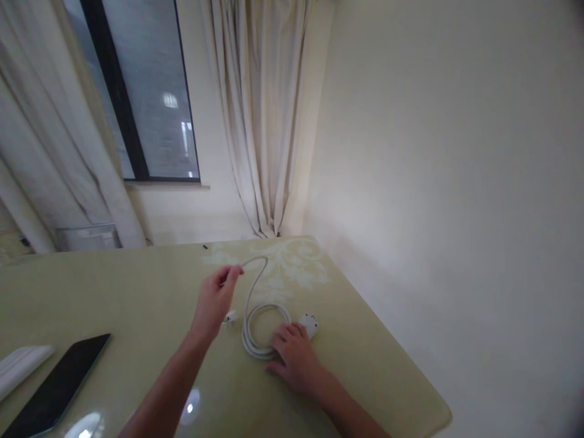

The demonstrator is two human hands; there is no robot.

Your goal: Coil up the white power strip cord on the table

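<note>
One black flat device [59,386], left part of the table [376,374], beside a white object [24,364]. One white cable [247,338], coiled near the right edge; white socket block [309,325] adjoining. Left hand [216,299]: fingers pinching the cable's loose length. Right hand [295,358]: fingers curved over the coil; whether gripping, I cannot tell.

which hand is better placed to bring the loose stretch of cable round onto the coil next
The left, I'd say: the left hand already holds the cable where it leads away from the coil. The right hand lies over the coil's near right side, probably better for steadying.
</note>
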